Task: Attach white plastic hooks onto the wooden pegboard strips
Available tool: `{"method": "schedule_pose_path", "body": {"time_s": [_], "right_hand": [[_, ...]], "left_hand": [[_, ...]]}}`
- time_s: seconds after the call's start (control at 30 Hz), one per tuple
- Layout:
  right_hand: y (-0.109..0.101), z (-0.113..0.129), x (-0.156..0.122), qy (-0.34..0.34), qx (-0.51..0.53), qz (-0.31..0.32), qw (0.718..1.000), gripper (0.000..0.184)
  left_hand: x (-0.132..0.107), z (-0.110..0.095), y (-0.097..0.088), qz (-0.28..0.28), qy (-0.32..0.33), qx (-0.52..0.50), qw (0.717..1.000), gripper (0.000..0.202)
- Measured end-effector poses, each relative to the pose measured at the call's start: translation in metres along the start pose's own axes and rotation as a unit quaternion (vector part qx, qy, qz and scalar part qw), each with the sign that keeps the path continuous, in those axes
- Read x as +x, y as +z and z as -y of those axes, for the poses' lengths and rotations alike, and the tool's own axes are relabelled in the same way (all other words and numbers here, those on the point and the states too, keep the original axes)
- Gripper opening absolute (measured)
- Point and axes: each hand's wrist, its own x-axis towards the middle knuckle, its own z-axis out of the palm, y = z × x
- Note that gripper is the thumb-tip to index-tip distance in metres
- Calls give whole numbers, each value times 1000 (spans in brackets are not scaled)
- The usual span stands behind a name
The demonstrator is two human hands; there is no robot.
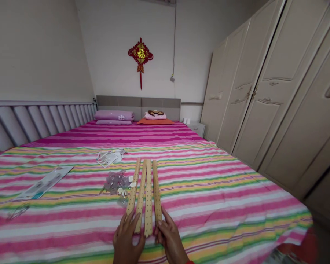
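Several long tan strips dotted with rows of small holes (149, 198) lie lengthwise side by side on the striped bedspread. My left hand (128, 234) is over the near ends of the left strips, its fingers stretched out and the thumb apart; it touches them without gripping. The thumb and fingers of my right hand (167, 233) are closed on the near end of the rightmost strip (156, 190), which lies slightly apart from the others. Left of the strips is a pile of small clear plastic bags (116, 182), with small white pieces (122, 192) beside it.
Farther back sits a heap of white packets (110, 157). At left lie a long clear package (45, 182) and a thin looped item (18, 211). The bed (209, 212) has a slatted rail (38, 119) on the left; wardrobes (264, 91) stand at right.
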Motion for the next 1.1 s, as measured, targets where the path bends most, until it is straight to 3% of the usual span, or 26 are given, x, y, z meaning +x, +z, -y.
{"method": "schedule_pose_path", "body": {"time_s": [0.2, 0.4, 0.53, 0.63, 0.8, 0.97, 1.1], "right_hand": [[1, 0, -1, -3, -7, 12, 1000, 82], [2, 4, -5, -4, -42, 8, 999, 84], [3, 8, -8, -2, -50, 0, 999, 80], [4, 11, -10, 7, -38, -10, 999, 78], [4, 12, -12, 15, -16, -21, 1000, 78], [5, 13, -12, 19, -19, -30, 999, 77], [5, 13, -13, 18, -13, -30, 999, 75]], "left_hand": [[-1, 1, -3, 22, 69, -8, 997, 49], [-5, -10, -12, 15, 49, -16, 999, 47], [-1, -5, -26, 6, 42, -83, 996, 36], [15, 9, -41, -35, -6, -186, 982, 29], [62, 38, -56, -43, -108, -285, 951, 32], [101, 46, -53, -58, -43, -241, 968, 27], [103, 33, -52, -53, -30, -247, 967, 27]]}}
